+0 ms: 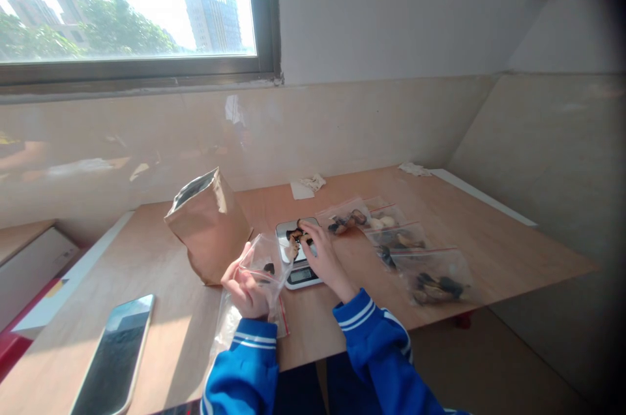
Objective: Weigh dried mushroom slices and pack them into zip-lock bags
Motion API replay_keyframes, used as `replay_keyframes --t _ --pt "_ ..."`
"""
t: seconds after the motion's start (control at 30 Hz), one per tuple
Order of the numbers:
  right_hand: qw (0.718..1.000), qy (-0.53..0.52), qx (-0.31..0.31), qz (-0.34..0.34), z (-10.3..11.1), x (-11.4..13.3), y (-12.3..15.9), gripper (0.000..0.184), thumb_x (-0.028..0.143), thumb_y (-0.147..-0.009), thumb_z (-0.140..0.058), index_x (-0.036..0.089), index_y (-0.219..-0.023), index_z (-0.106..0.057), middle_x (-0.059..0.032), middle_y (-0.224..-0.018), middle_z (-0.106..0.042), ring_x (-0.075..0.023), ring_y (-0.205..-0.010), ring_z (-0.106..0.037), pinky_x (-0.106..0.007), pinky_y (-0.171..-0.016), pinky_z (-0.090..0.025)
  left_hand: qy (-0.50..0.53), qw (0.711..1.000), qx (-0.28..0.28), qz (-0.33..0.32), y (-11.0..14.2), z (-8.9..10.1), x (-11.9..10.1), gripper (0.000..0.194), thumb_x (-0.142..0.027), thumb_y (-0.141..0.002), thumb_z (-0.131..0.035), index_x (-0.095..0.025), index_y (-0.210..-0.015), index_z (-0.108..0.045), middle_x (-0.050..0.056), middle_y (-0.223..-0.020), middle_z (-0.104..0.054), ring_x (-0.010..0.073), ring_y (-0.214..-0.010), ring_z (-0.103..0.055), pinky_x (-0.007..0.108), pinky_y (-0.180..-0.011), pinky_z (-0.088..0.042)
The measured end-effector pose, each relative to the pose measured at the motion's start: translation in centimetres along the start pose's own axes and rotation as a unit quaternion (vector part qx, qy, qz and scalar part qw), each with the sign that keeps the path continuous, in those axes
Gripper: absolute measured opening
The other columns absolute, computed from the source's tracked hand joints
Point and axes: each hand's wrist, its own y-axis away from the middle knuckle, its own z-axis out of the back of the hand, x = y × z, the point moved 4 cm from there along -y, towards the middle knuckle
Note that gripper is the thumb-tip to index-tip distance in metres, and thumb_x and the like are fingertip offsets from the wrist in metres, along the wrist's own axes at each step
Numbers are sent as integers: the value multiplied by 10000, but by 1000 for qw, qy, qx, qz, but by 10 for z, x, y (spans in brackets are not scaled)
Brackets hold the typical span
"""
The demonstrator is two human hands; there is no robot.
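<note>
My left hand is closed on a clear zip bag, with its mouth spread toward the scale and a small dark piece inside. My right hand is over the kitchen scale, fingers bent around dark-and-tan dried slices that look like dried mushroom. One slice seems pinched at its fingertips, beside the bag's opening; the fingers partly hide it. Other slices lie on the scale's plate. The digits on the scale's display are too small to read. Under my left wrist lie more clear zip bags.
Several filled zip bags lie on the table to the right. An open brown paper bag stands at the back left. A phone lies at the front left. Crumpled tissue is near the wall.
</note>
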Motion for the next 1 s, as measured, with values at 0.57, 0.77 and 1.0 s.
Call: replay_keyframes --t 0.57,0.77,1.0 --pt "985 165 45 -13 -30 2 7 322 229 -831 -553 214 -1151 -571 -104 -1183 -589 -282 -1017 -521 -434 -875 -419 -21 999 -46 20 -2 1 -4 234 -362 -911 -422 -195 -1072 -454 127 -1058 -692 233 -795 -716 438 -712 -575" --pt "988 151 26 -28 -25 1 7 274 228 -835 -561 252 -1106 -591 -79 -1109 -612 -289 -998 -516 -432 -839 -411 -36 999 -26 5 -3 3 1 248 -387 -928 -401 -197 -1083 -443 117 -1030 -689 258 -943 -687 441 -756 -567" --pt "998 55 29 -18 -22 -7 6 229 160 -847 -524 220 -1054 -601 -80 -1072 -597 -257 -994 -566 -412 -872 -451 -35 999 -31 14 -3 2 0 240 -378 -930 -412 -192 -1073 -458 134 -1053 -685 264 -979 -681 454 -818 -549"
